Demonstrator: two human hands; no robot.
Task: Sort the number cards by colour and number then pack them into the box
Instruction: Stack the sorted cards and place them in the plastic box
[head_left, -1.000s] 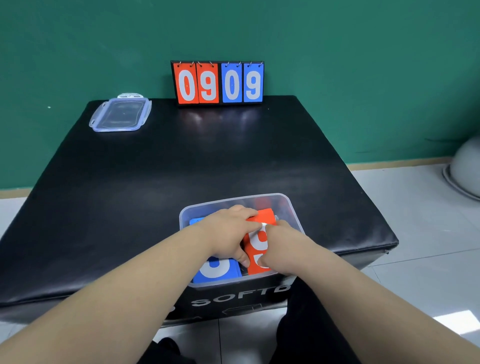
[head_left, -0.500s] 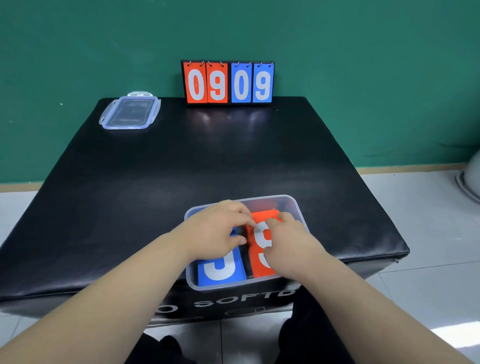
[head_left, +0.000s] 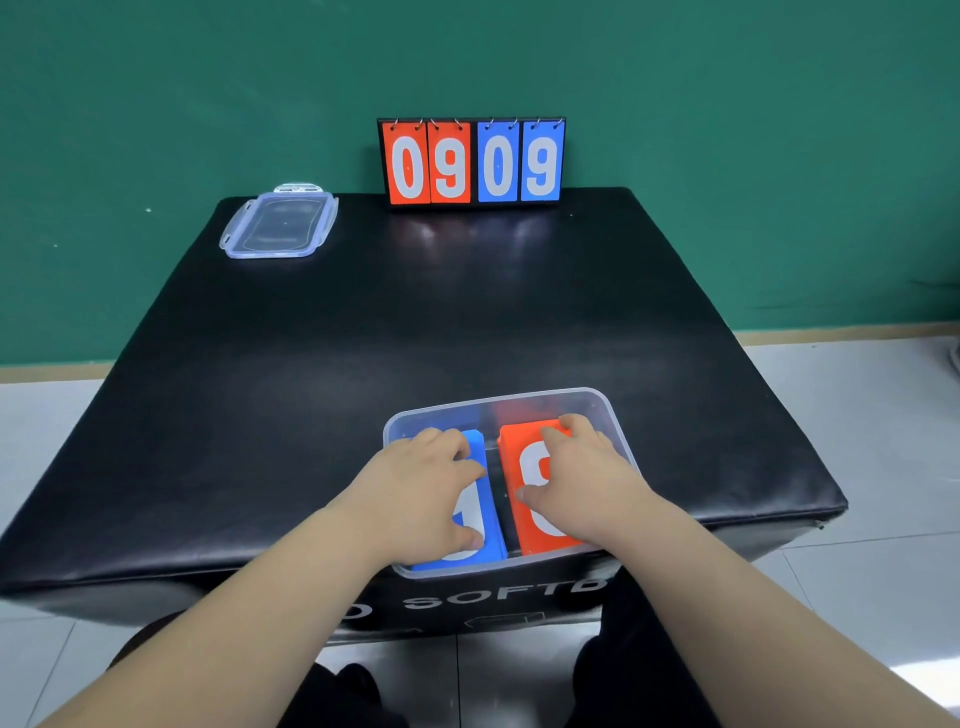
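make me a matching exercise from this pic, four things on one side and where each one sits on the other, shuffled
Things:
1. lid
2. scoreboard
3. blue cards
4. red cards

Places:
A. right side of the box, held by the right hand
B. far left corner of the table
C. left side of the box, held by the left hand
D. middle of the table's far edge

Pairs: 1-B, 2-D, 3-C, 4-A
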